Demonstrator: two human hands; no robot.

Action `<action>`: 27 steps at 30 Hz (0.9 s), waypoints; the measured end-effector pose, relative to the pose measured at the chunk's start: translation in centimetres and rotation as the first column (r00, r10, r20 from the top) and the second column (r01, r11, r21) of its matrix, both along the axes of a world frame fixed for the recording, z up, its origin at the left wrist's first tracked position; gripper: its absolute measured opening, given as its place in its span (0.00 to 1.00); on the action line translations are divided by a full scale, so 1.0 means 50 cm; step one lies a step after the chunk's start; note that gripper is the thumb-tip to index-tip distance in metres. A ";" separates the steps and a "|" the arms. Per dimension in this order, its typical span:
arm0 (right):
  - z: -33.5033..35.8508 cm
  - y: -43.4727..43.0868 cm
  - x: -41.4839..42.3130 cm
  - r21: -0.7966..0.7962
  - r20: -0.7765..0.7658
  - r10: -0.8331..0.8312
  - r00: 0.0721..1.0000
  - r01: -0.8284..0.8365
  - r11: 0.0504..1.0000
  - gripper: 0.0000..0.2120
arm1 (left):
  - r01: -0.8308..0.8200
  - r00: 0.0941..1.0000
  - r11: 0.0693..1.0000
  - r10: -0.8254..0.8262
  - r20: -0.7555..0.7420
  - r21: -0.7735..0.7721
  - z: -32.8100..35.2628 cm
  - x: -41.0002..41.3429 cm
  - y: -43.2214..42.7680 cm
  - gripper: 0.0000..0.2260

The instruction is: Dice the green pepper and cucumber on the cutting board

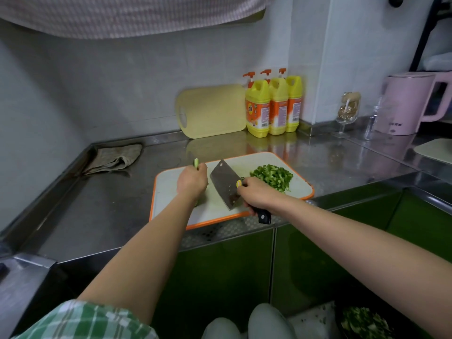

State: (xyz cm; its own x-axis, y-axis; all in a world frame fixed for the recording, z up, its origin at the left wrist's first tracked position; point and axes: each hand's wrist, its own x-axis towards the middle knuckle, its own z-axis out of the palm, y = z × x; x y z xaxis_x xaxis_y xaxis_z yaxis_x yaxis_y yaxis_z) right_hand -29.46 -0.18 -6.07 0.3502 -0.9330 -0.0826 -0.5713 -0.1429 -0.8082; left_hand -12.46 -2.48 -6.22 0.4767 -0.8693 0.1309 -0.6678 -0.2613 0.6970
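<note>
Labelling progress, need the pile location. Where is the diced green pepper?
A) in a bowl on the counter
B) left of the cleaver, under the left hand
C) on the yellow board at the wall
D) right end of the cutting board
D: the diced green pepper sits on the cutting board, right of the cleaver that the right hand grips.

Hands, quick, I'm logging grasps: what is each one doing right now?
Left hand: grips a cucumber piece.
Right hand: grips the cleaver by its handle.
</note>
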 end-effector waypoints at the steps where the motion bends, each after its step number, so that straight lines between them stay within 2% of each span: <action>1: 0.002 -0.007 -0.010 -0.026 -0.036 -0.028 0.999 0.027 0.999 0.11 | 0.025 0.999 1.000 -0.026 0.020 0.019 0.000 -0.004 0.000 0.22; 4: 0.013 -0.030 -0.042 -0.085 -0.110 -0.132 0.985 0.123 0.989 0.11 | 0.105 0.991 0.991 -0.111 0.076 0.077 -0.001 -0.020 -0.005 0.20; 8: 0.016 -0.041 -0.067 -0.041 -0.020 -0.129 0.991 0.128 0.991 0.07 | 0.185 0.958 0.964 -0.220 0.187 0.189 -0.012 -0.033 -0.016 0.14; 11: 0.018 -0.036 -0.062 -0.051 0.040 -0.094 0.995 0.096 0.994 0.04 | 0.170 0.936 0.964 -0.223 0.273 0.203 -0.021 -0.033 -0.021 0.16; 15: 0.022 -0.030 -0.041 -0.069 0.038 -0.086 0.996 0.089 0.994 0.05 | 0.112 0.947 0.987 -0.142 0.289 0.118 -0.015 -0.021 -0.011 0.17; 17: 0.019 -0.028 -0.031 -0.074 -0.023 -0.081 0.996 0.079 0.994 0.06 | 0.096 0.962 0.990 -0.118 0.247 0.102 -0.011 -0.013 -0.011 0.17; 21: 0.011 -0.028 -0.021 -0.117 -0.133 -0.083 0.988 0.068 0.991 0.05 | 0.118 0.993 0.987 -0.118 -0.008 0.109 -0.015 -0.008 -0.013 0.16; 27: 0.011 -0.025 -0.033 -0.100 -0.113 -0.091 0.989 0.080 0.992 0.05 | 0.182 0.983 0.979 -0.184 0.024 0.088 -0.014 -0.054 -0.030 0.23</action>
